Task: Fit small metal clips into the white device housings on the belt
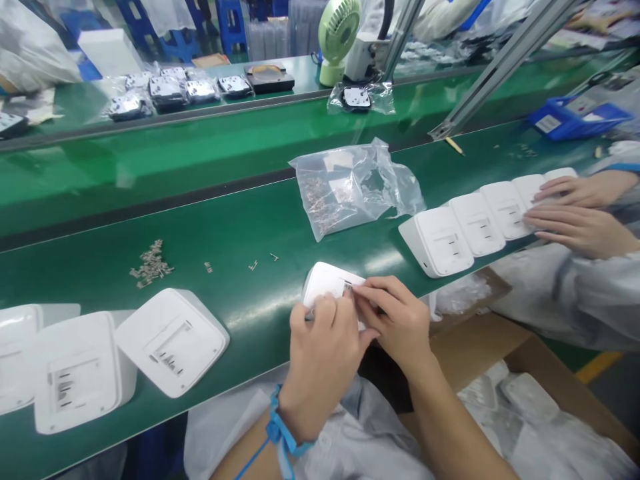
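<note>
A white plastic housing (324,279) sits at the bench's front edge, mostly covered by my hands. My left hand (325,357), with a blue strap round its wrist, is closed on the housing with its fingers curled over the top. My right hand (397,320) pinches at the slot in the housing's face; a small metallic bit shows by the fingertips, too hidden to name. Left of my hands lie a pile of small metal pieces (151,265) and a few loose ones (253,265). Behind the housing is a clear plastic bag (345,190) of small metal parts.
Several white housings stand at left (173,340) and in a row at right (443,243). A co-worker's hands (585,213) touch that row. Below right is a cardboard box (480,347) with bagged parts. A green fan (337,40) and a metal post (500,70) rise behind.
</note>
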{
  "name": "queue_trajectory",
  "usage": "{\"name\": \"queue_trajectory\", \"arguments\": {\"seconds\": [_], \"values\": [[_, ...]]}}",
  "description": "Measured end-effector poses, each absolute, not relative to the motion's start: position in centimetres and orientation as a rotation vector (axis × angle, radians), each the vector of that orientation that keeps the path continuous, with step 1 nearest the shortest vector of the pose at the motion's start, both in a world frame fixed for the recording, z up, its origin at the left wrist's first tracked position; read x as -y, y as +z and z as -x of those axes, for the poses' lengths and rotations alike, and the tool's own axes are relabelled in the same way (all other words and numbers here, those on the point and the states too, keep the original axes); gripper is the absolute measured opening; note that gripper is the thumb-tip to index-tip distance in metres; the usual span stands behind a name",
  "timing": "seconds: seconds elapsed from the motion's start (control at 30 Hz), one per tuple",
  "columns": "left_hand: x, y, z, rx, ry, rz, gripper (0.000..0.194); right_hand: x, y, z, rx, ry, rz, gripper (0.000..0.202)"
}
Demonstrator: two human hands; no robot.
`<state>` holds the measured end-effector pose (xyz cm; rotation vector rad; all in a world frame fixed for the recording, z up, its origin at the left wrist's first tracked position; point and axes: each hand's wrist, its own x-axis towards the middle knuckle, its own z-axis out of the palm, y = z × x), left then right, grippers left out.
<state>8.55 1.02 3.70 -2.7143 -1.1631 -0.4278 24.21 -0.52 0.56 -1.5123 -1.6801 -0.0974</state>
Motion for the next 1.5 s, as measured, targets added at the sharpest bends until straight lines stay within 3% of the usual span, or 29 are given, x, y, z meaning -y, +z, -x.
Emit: {"name": "queue_trajectory", "arguments": {"seconds": [0.2,0.37,0.57,1.07,1.2,1.3,1.5], "values": [[-0.8,3.4,-8.5,1.173,-0.398,2.708,0.055,1.0,0.5,-23.7,1.456,0.102,1.548,0.024],[-0.9,3.3,-8.4,1.148,-0.458,2.717,0.056,0.8,0.4,-23.8,1.614,-0.043,1.592,0.017],[-0.3,2.5,-7.7,1.182,-0.624,2.688,0.055,0.2,0.9,-23.9,1.620,-0.069,1.574,0.029],[0.9,2.0,-4.8,1.316,-0.712,2.665,0.055,-0.8,1.4,-20.2,1.503,-0.065,1.731,0.015],[1.5,2.2,-2.6,1.467,-0.725,2.567,0.056,-1.8,3.0,-19.6,1.741,0.213,1.581,0.005],[1.8,2.2,-1.2,1.541,-0.743,2.512,0.055,-5.1,4.2,-19.4,1.880,0.421,1.423,0.009],[2.1,1.9,-0.5,1.651,-0.796,2.375,0.054,-13.5,4.5,-17.6,2.313,0.327,1.347,0.012]]}}
